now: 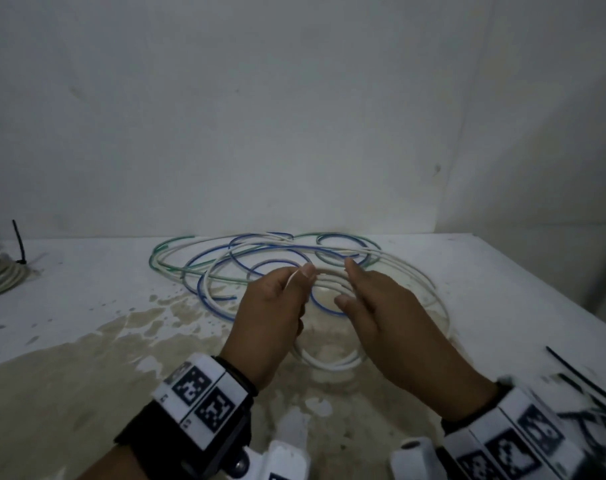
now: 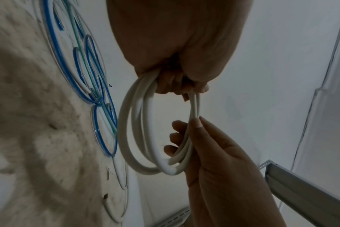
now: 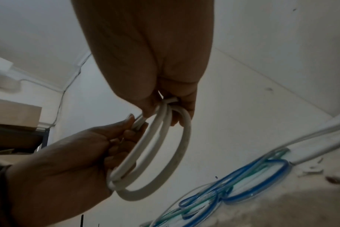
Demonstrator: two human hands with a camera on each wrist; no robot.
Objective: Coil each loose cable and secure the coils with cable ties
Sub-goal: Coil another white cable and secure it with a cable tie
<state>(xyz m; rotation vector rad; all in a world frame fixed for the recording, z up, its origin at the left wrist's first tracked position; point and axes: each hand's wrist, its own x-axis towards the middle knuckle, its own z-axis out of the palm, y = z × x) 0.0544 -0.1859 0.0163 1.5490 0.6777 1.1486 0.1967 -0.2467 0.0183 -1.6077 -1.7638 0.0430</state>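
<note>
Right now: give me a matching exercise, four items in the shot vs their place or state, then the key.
1. white cable coil
2. blue and green cables
3. loose black cable ties
4. tied grey coil

A. lying loose on the table near the wall
B. far left table edge
C. gripped by left hand and right hand
D. right of the right wrist

Pairs: 1-C, 2-A, 3-D, 4-B

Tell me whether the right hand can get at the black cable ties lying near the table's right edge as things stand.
Probably not yet. The black cable ties lie uncovered just beside the right hand, but its grip is on the white coil, shared with the left hand. It must let go first.
</note>
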